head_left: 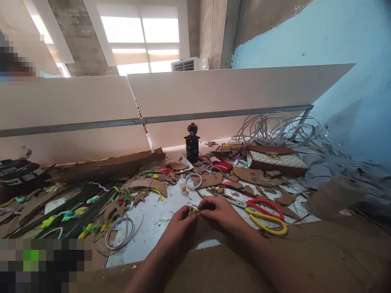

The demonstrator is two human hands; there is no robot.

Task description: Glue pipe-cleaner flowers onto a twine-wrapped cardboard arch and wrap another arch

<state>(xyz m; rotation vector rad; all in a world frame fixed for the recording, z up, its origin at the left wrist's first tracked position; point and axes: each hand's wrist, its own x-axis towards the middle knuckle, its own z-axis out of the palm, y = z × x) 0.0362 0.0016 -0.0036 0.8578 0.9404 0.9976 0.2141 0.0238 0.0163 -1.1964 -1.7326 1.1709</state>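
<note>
At lower centre, the left hand point(179, 223) and right hand point(220, 215) pinch a small yellow-green piece point(192, 211) between their fingertips; so slight a thing could slip and vanish among the brown cardboard scraps point(209, 180). Beyond stand a small white plastic bottle point(183, 187) and a black cylindrical bottle point(192, 149), lid raised; the contents of both are hidden.

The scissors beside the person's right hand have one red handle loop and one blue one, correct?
Not quite: in the head view, the scissors beside the right hand have one red loop and one yellow loop, not blue.
</note>
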